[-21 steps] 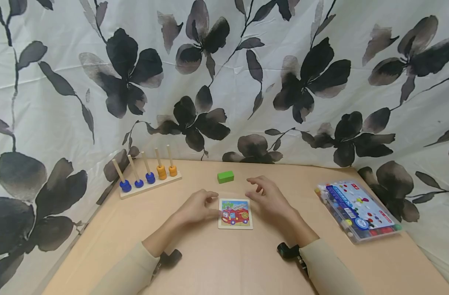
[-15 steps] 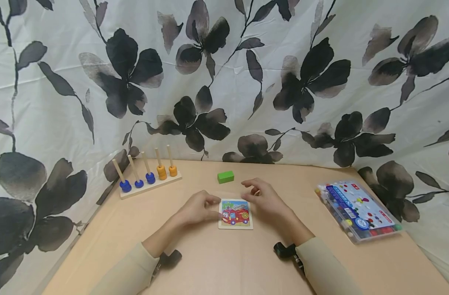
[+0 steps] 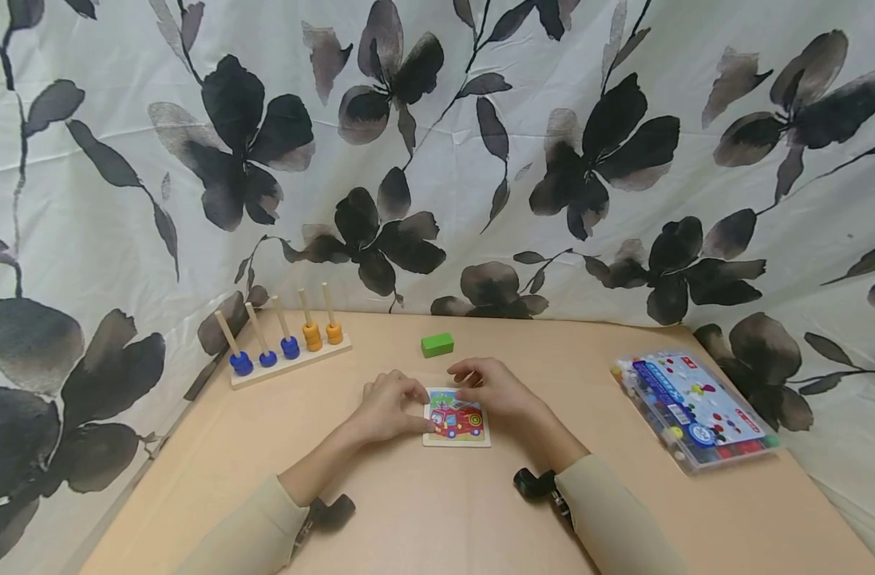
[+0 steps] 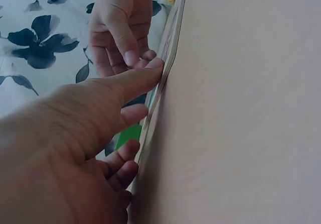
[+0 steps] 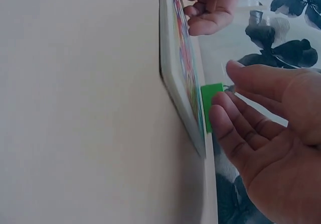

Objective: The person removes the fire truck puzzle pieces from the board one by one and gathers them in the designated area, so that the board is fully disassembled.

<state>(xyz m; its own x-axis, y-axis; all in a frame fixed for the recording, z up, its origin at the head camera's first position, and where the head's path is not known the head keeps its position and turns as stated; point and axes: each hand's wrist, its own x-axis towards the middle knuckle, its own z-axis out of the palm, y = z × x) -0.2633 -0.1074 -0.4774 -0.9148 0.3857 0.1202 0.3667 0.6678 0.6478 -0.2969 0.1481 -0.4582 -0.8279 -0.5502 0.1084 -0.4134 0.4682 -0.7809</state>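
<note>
A small square puzzle board (image 3: 457,418) with a red fire engine picture lies flat on the tan table (image 3: 437,511). My left hand (image 3: 397,403) rests at its left edge, and in the left wrist view the thumb tip (image 4: 154,65) touches the board's rim (image 4: 173,33) while the other fingers curl loosely. My right hand (image 3: 477,382) hovers over the board's far edge. In the right wrist view this hand (image 5: 261,128) has relaxed fingers and holds nothing, just above the board (image 5: 183,68).
A green block (image 3: 437,344) lies just beyond the board. A wooden peg stand (image 3: 288,345) with blue and orange rings stands at the back left. A clear plastic case (image 3: 692,407) of coloured pieces lies at the right. Floral cloth hangs behind and beside the table.
My right hand has moved left and nearer, from beside the board's right corner to over its far edge. My left hand's fingers have crept onto the board's left edge.
</note>
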